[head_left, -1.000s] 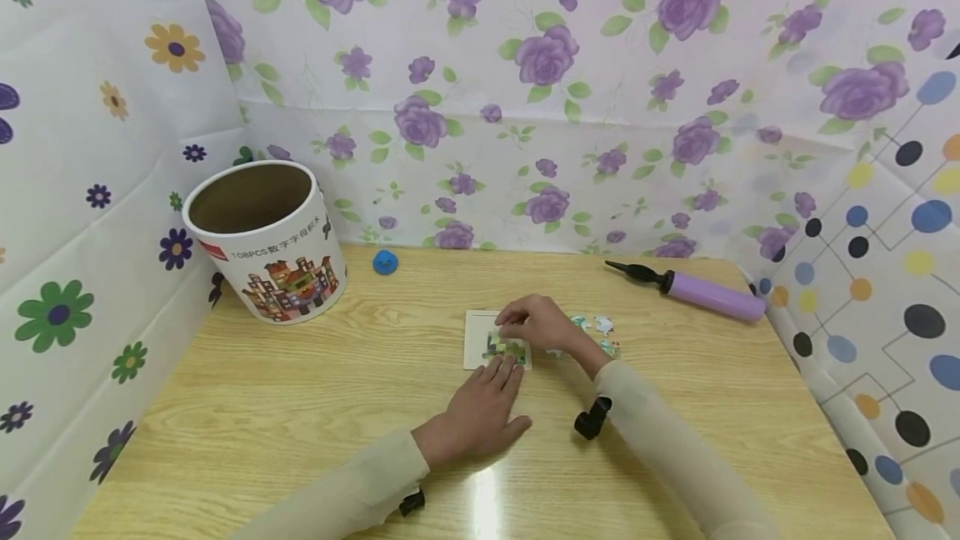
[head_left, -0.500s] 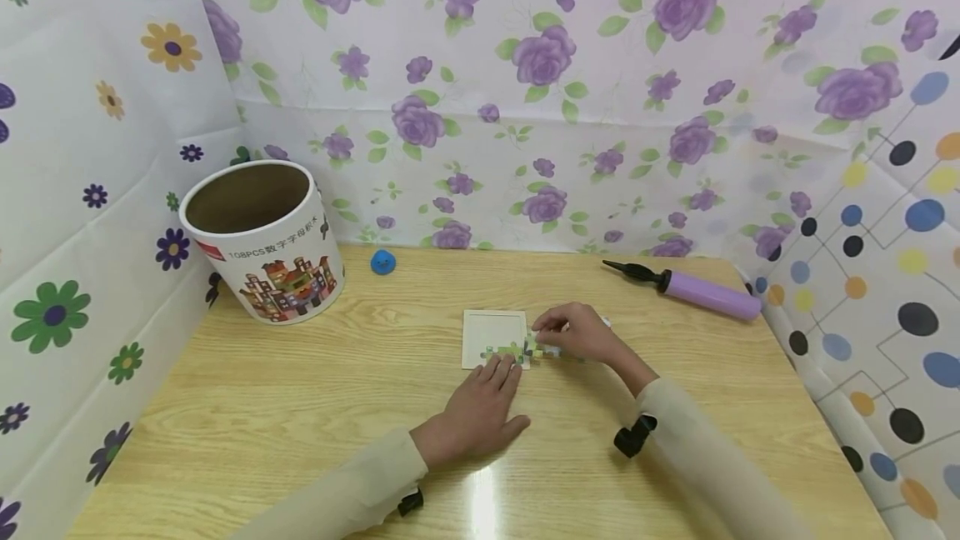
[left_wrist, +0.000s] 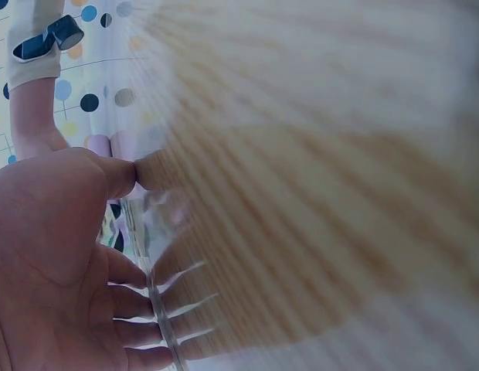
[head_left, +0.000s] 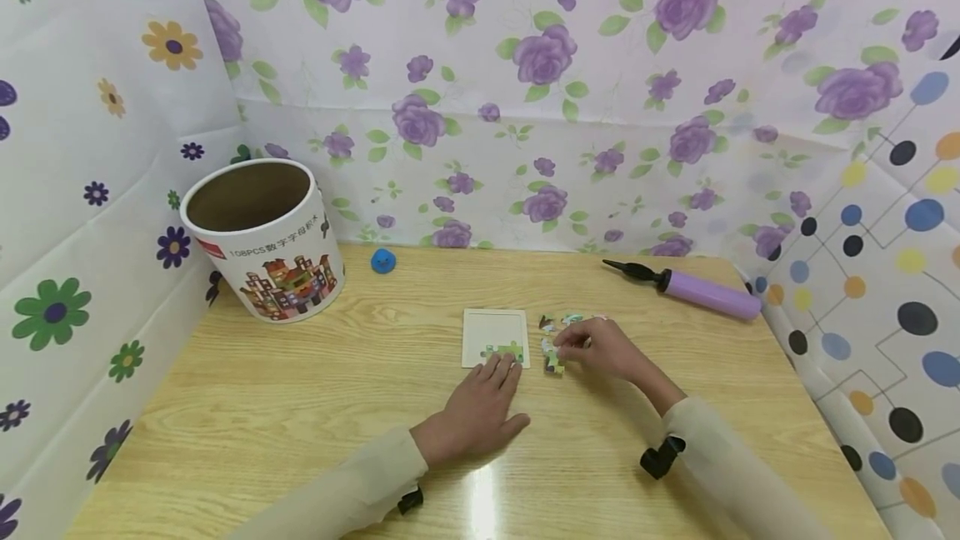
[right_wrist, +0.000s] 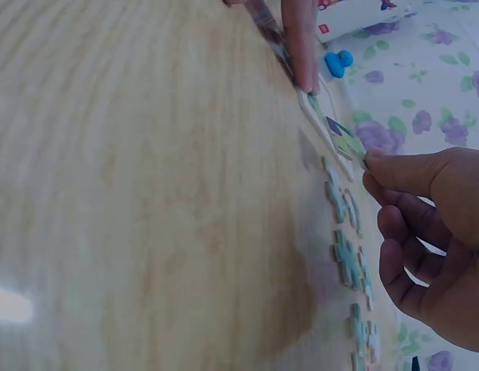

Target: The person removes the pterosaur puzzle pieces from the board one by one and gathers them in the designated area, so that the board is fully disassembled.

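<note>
In the head view my left hand lies with straight fingers on the near edge of a small cream puzzle frame, touching joined green puzzle pieces along its bottom. The left wrist view shows this hand palm inward, fingertips at the frame. My right hand is just right of the frame, thumb and forefinger at a green and yellow puzzle piece. In the right wrist view, thumb and forefinger pinch a puzzle piece by its edge. More loose pieces lie beside the frame, partly hidden by the right hand.
A big white bucket stands at the back left. Near it sits a small blue duck toy. A purple hand pump lies at the back right. Patterned cloth walls in the wooden table.
My right hand has moved from above the frame to the right with a puzzle piece, now low over the loose pieces. My left hand has stayed on the frame.
</note>
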A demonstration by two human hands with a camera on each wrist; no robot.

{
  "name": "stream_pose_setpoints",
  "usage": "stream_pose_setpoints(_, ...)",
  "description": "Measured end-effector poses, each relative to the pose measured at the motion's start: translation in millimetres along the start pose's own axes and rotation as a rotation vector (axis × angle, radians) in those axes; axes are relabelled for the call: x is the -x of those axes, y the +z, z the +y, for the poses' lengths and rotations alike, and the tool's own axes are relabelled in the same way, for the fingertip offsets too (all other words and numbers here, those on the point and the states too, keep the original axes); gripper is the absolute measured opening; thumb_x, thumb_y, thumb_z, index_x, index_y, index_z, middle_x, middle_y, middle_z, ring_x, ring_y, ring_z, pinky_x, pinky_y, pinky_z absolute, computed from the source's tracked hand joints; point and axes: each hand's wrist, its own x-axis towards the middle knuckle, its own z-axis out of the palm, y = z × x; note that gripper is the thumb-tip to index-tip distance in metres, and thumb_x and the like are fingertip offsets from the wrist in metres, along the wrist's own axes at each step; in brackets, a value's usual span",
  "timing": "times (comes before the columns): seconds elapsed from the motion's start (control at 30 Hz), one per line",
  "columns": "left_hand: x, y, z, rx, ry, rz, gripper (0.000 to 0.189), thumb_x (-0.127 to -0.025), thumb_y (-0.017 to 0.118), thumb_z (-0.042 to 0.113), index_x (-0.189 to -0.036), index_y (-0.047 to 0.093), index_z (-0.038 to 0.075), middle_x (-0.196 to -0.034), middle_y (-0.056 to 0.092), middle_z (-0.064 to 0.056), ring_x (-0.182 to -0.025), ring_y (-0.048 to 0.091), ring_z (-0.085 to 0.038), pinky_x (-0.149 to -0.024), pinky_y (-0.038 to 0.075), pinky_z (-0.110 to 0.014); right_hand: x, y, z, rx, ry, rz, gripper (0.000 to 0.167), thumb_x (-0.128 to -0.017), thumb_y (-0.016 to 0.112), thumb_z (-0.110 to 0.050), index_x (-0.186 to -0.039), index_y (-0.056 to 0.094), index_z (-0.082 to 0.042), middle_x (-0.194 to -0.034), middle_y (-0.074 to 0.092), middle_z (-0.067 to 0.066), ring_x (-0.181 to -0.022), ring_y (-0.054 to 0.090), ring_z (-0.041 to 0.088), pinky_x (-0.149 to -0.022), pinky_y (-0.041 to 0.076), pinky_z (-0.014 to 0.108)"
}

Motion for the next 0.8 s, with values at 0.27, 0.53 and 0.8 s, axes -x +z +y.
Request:
stream_pose_setpoints(0.27, 0.6, -2.7, 0.7, 0.001, 0.007, 0.013, 0.075, -0.106, 0.045, 0.051, -0.158, 0.032, -0.001, -0.165, 0.03, -0.019, -0.152, 0.029, -0.035, -0.119, 0.033, -0.047, 7.0, 10, 6, -0.024, 0.012, -0.009, 0.007, -0.093, 0.077, -0.015, -0.099, 0.08, -0.016, -0.086, 0.072, -0.009, -0.079, 0.065, 0.007, -0.072, 0.055, 0.026)
stream_pose_setpoints(0.53, 0.9, -3.7, 1.3, -0.008, 0.01, 0.008, 0.075, -0.106, 0.045, 0.051, -0.158, 0.032, -0.001, -0.165, 0.029, -0.019, -0.152, 0.029, -0.035, -0.119, 0.033, -0.047, 5.2, 16, 7, -0.032, -0.017, -0.027, 0.009, -0.092, 0.077, -0.012, -0.1, 0.08, -0.014, -0.086, 0.074, -0.008, -0.075, 0.065, 0.006, -0.068, 0.055, 0.025)
stream_pose_setpoints(0.8, 1.4, -3.4, 1.3, 0.005, -0.002, -0.001, 0.075, -0.106, 0.045, 0.051, -0.159, 0.031, -0.001, -0.166, 0.028, -0.019, -0.153, 0.027, -0.034, -0.12, 0.031, -0.047, 4.5, 18, 6, -0.016, -0.038, -0.038, 0.008, -0.093, 0.077, -0.012, -0.099, 0.082, -0.014, -0.091, 0.076, -0.006, -0.073, 0.064, 0.003, -0.065, 0.054, 0.024)
